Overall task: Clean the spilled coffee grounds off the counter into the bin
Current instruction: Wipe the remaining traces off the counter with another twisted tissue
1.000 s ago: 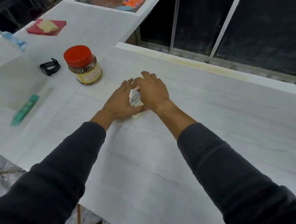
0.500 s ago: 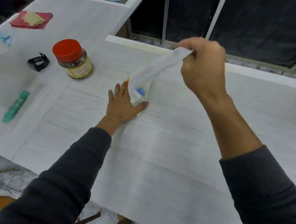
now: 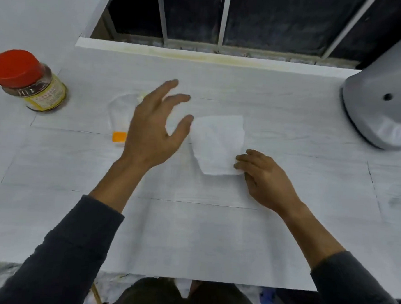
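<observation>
A white tissue (image 3: 217,144) is laid flat on the pale counter (image 3: 189,233), roughly midway between the two hands and well apart from the red-lidded jar (image 3: 27,81) at the far left. The right hand (image 3: 267,179) is placed at the near right corner of the tissue, with its fingertips (image 3: 238,163) curled onto the edge; whether that corner is pinched or merely pressed down cannot be told. The left hand (image 3: 154,128) is held just above the counter with fingers spread wide and nothing in it, its thumb just beside the left edge of the tissue. A clear wrapper with an orange tab (image 3: 120,114) lies partly hidden behind the left hand. No coffee grounds can be made out on the counter, and no bin is identified with certainty; a grey rounded object (image 3: 385,102) stands at the far right. The tissue is judged to be very light, soft and limp, and liable to tear or bunch if dragged hard. It is best flattened under straight fingers across its middle for wiping, so that pressure is spread evenly. For lifting, the edges should be gathered inward and pinched together, so that any grounds collected are folded inside and not shed on the way to the bin.
</observation>
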A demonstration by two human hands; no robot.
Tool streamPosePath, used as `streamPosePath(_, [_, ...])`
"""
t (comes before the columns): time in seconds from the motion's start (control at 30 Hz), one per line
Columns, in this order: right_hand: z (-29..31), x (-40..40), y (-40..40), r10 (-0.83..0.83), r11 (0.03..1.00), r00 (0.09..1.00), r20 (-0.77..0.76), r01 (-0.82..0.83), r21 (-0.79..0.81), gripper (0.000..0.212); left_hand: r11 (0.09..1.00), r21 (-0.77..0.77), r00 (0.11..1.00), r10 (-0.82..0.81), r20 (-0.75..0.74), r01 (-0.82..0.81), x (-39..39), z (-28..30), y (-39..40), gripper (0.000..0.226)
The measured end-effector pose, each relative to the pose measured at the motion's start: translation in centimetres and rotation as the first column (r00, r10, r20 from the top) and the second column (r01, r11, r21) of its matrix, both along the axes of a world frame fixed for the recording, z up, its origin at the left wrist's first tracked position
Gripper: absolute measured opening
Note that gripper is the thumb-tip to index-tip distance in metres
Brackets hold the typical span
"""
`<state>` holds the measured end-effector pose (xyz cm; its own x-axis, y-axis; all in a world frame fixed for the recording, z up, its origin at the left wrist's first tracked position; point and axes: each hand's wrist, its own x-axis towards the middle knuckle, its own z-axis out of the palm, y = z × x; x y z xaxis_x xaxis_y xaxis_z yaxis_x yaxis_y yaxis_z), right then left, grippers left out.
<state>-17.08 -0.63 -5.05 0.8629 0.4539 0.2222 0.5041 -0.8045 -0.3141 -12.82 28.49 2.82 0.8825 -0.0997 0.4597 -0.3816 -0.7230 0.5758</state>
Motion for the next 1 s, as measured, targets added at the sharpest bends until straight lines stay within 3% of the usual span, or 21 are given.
streamPosePath(0.07, [-0.2,-0.9,-0.7,-0.053,0.997,0.997,-0.052,0.050,-0.052,0.037,0.963,0.148,0.974,-0.227,0.003,0.224,1.1,-1.6,-3.5,0.030])
streamPosePath(0.2, [1.8,-1.4,0.4,-0.350,0.937,0.936,-0.037,0.348,-0.043,0.046,0.743,0.398,0.842,-0.451,-0.297,0.538,4.3,-5.4,-7.3,0.035])
streamPosePath(0.3, [2.3,-2.1,3.9,-0.479,0.866,0.868,-0.130,0.491,0.092,0.042,0.660,0.439,0.790,-0.466,-0.398,0.610,5.5,-7.2,-6.6,0.039])
streamPosePath(0.4, [-0.4,-3.2,5.6,-0.475,0.879,0.868,-0.147,0.458,-0.136,0.057,0.652,0.409,0.768,-0.500,-0.401,0.638,4.5,-8.4,-4.7,0.050])
streamPosePath(0.5, [-1.6,-4.1,4.4,-0.551,0.833,0.826,-0.116,0.535,-0.145,0.049,0.616,0.438,0.755,-0.512,-0.409,0.655,3.9,-9.1,-2.6,0.058])
streamPosePath(0.6, [-1.0,-4.3,3.1,-0.608,0.793,0.788,-0.098,0.609,-0.025,0.028,0.658,0.387,0.762,-0.526,-0.377,0.646,4.2,-9.3,-0.2,0.052])
streamPosePath(0.73, [-0.7,-4.0,2.7,-0.599,0.800,0.801,-0.018,0.599,0.041,0.014,0.721,0.339,0.796,-0.569,-0.208,0.604,4.8,-8.5,0.9,0.021])
streamPosePath(0.83, [1.6,-3.5,2.8,-0.573,0.786,0.811,-0.115,0.584,0.203,0.009,0.763,0.238,0.796,-0.547,-0.260,0.601,4.8,-6.0,0.4,0.019])
streamPosePath(0.93, [4.8,-2.9,2.0,-0.578,0.638,0.754,-0.311,0.655,0.404,0.009,0.860,-0.060,0.795,-0.492,-0.354,0.506,5.2,-2.4,-0.1,0.015])
streamPosePath(1.0, [6.7,-2.2,1.4,-0.576,0.493,0.695,-0.431,0.716,0.495,0.010,0.876,-0.155,0.792,-0.479,-0.379,0.456,5.4,0.0,-0.7,0.015])
